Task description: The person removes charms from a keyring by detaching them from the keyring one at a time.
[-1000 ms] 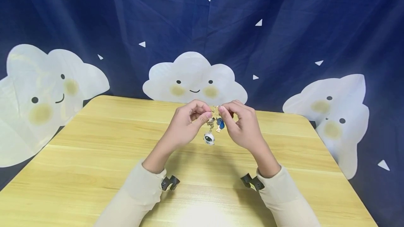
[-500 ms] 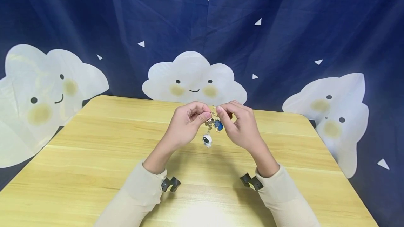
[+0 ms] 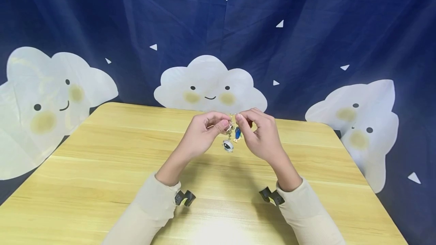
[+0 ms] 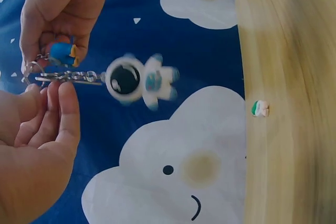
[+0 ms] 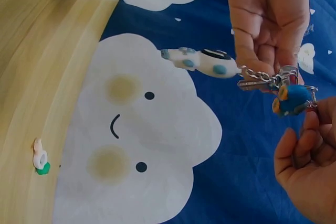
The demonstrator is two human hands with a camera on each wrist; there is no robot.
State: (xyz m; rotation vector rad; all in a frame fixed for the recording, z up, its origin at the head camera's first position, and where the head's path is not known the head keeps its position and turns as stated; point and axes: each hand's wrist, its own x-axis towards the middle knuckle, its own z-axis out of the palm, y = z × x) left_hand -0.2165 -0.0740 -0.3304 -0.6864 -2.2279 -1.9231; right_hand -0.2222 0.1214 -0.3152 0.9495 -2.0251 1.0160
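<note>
Above the table, my left hand [image 3: 203, 133] pinches the metal end of an astronaut keychain [image 4: 126, 81]. Its white astronaut figure with a dark visor dangles on a short chain. A silver key [image 5: 254, 84] lies along that chain. My right hand [image 3: 261, 133] pinches a thin metal key ring [image 3: 233, 118] between thumb and fingers. A blue charm with orange feet [image 5: 295, 99] hangs from the ring beside the right fingers. The two hands' fingertips are close together; the exact join between ring and keychain is too small to tell.
On the wooden table [image 3: 102, 169] lies a small white and green figure [image 4: 260, 109], seen in both wrist views. Behind the table hangs a dark blue cloth [image 3: 190, 18] printed with white clouds. Black wrist cameras [image 3: 185, 198] sit on both sleeves.
My left hand has shifted slightly right, closer to the right hand. The astronaut figure has swung and risen a little, and the blue charm has turned. My right hand has barely moved.
</note>
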